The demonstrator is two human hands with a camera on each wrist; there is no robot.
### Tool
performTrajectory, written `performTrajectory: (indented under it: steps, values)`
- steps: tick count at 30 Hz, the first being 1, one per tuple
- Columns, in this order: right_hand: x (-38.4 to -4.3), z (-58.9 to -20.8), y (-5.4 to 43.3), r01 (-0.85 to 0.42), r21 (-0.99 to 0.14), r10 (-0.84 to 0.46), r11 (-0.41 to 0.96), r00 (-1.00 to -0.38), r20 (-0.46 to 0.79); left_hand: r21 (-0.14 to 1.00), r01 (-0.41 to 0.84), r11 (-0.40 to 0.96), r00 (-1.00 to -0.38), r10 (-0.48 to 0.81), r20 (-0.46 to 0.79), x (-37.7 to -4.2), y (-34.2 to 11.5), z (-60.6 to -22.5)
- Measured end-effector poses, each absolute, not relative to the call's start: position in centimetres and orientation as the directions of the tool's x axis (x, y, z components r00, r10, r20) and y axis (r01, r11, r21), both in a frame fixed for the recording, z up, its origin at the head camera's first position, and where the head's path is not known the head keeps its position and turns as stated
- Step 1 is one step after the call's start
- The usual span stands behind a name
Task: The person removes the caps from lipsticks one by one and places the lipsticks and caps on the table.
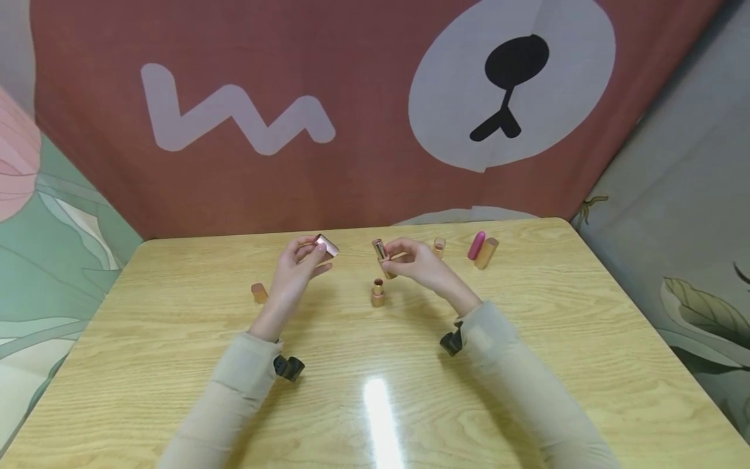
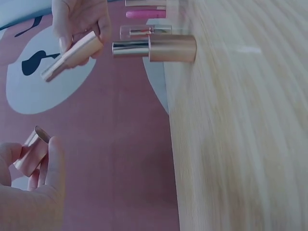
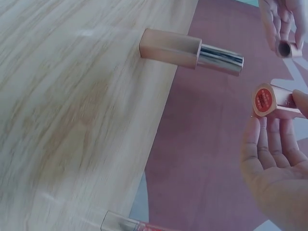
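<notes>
Your left hand (image 1: 295, 267) is up above the bench (image 1: 193, 332), thumb and fingers closed in a pinch on a shiny rose-gold cap (image 1: 328, 246). The right wrist view shows the cap's dark hole. Your right hand (image 1: 420, 264) is up too, and it pinches a gold lipstick tube (image 1: 379, 251) with a silver end. The tube leans, with its silver end up and toward your left hand. On its bottom you can see a round red sticker (image 3: 263, 100). The cap and the tube are apart, with a gap between them.

On the bench between your two hands, a second lipstick (image 1: 377, 298) stands up straight with its silver part showing. Just beside your left wrist is a small copper-colored piece (image 1: 259, 293). Close behind your right hand is a little tube with a clear top (image 1: 439, 247). Farther to the right, a bright pink tube (image 1: 477, 245) and a gold tube (image 1: 486, 253) stand side by side. A red cloth (image 1: 263, 189) with a white zigzag hangs behind the bench. You have light sleeves (image 1: 240, 371) on.
</notes>
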State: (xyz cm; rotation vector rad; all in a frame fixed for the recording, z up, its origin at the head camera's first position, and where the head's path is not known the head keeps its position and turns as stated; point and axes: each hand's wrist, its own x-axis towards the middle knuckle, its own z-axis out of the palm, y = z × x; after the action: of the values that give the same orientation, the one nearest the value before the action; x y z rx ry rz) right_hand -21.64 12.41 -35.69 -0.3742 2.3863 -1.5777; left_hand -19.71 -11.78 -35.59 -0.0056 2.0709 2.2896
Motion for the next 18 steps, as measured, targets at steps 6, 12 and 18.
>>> performTrajectory:
  steps: [6, 12, 18]
  values:
    - [-21.9, -35.7, 13.1, -0.074, -0.927, -0.324, 0.367, -0.945, -0.053, 0.998, -0.033, -0.052, -0.999, 0.033, -0.032, -19.7, -12.7, -35.6]
    - [-22.0, -35.8, 13.8, -0.105, -0.922, -0.32, 0.374, -0.947, -0.022, 0.999, -0.05, 0.0, -0.997, 0.056, -0.05, -19.5, -14.0, -35.7]
    - [-22.1, -35.9, 14.4, -0.092, -0.917, -0.318, 0.389, -0.947, -0.04, 0.993, -0.046, 0.111, -0.997, 0.057, -0.053, -19.4, -15.5, -35.6]
